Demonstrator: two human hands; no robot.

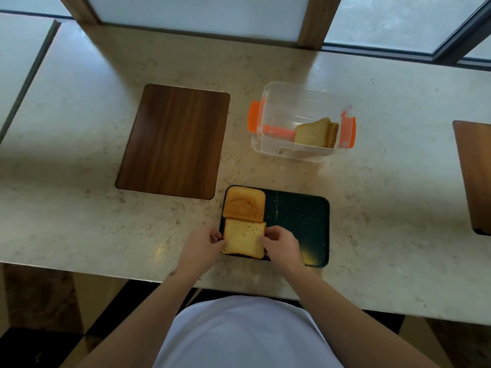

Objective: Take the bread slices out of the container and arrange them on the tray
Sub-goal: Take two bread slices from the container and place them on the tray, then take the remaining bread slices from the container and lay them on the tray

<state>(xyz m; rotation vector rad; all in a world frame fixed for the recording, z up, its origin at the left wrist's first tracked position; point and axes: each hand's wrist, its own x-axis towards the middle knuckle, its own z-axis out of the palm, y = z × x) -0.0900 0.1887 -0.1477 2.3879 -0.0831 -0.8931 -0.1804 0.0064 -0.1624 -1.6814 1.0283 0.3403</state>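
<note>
A dark green tray (300,221) lies near the counter's front edge. A bread crust slice (244,204) lies flat in its far left corner. Just in front of it a pale bread slice (244,239) rests on the tray's near left part. My left hand (202,248) pinches that slice's left edge and my right hand (281,247) pinches its right edge. Behind the tray stands a clear plastic container (301,102) with orange clips, open at the top. Several bread slices (316,134) lean upright against its right wall.
A dark wooden board (172,142) lies flat on the marble counter (79,208) to the left of the container. Another wooden board (475,176) shows at the right edge. Frosted windows with wooden posts run along the back.
</note>
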